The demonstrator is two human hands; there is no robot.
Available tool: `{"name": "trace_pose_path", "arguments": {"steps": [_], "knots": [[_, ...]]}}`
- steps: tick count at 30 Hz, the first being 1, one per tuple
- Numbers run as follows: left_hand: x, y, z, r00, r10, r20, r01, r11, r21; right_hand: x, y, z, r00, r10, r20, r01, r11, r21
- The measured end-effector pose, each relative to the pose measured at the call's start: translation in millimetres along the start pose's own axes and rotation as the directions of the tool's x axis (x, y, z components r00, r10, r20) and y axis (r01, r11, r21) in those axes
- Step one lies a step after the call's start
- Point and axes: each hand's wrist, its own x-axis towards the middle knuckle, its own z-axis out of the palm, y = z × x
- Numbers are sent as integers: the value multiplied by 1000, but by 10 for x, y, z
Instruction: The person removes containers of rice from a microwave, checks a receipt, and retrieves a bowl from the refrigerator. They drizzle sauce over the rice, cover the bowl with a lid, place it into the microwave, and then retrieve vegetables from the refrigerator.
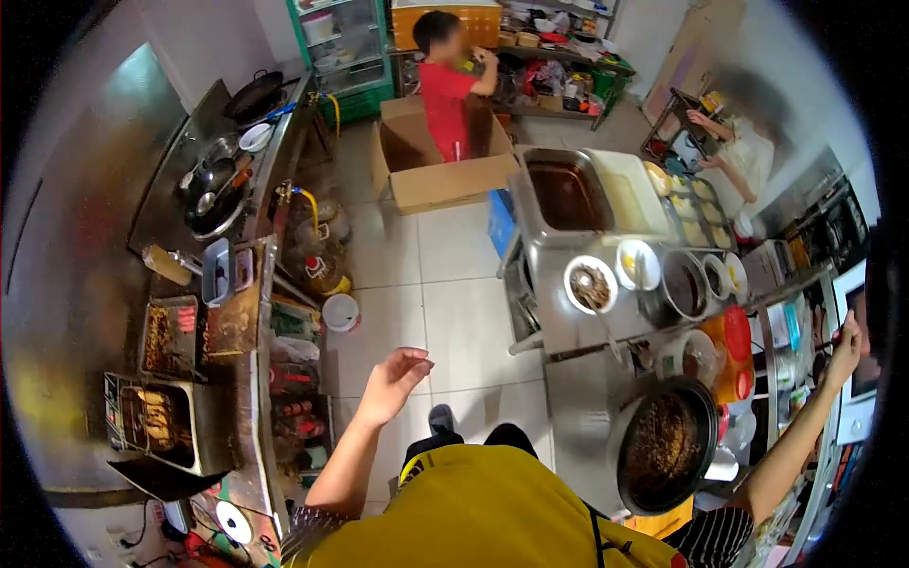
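Observation:
My left hand (pixel 396 383) hangs over the tiled floor in front of me, fingers loosely bent, thumb apart, nothing in it. Far to the right, my right hand (pixel 846 352) is raised at the edge of a white appliance (pixel 855 289) with a dark front. Its fingers are bent together there; whatever they grip is too small to make out. Below that arm stands a large black-rimmed pot (pixel 668 445) of brown, crumbly food. Beside the pot are red-lidded orange jars (pixel 736 346).
A steel counter (pixel 587 379) on the right carries a tray of dark liquid (pixel 566 189) and several bowls. A fryer (pixel 170 426) and a tray of food (pixel 170 336) line the left. A person in red (pixel 450 95) stands in a cardboard box (pixel 445 185); another person (pixel 743 142) is at the far right.

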Motion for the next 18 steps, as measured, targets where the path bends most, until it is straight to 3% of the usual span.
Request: {"name": "trace_pose_path", "arguments": {"steps": [1,3,5,7,10,11,12,14,16,18], "knots": [[173,56,-135,1000,22,6,-22,1000,-10,-61,-249,323,999,-38,1,38,997,-66],[495,208,-369,999,32,9,-32,999,14,-115,-725,900,987,22,160,-25,1000,17],[840,248,-631,999,38,-13,-38,999,7,-148,-1112,1607,970,-165,177,167,986,2],[1157,274,-898,998,28,-49,-29,999,-19,-98,-1388,2292,950,-206,235,215,976,-14],[1676,333,-1310,994,16,-107,-15,1000,9,-342,-2135,3515,865,-428,263,426,902,68],[1790,364,-1442,992,1,-128,3,1000,28,-421,-2325,3944,840,-452,300,448,890,88],[1902,412,-1547,984,-25,-178,21,999,-26,-564,-2678,4416,864,-336,375,268,937,223],[2174,529,-1772,963,-60,-264,28,992,-125,-722,-3241,5263,727,-320,607,225,947,230],[2385,754,-2000,945,-74,-318,41,993,-108,-1013,-3794,6081,633,-270,726,132,961,242],[2640,895,-2244,929,-30,-368,0,997,-79,-1296,-4169,6877,475,-631,614,419,775,473]]}}
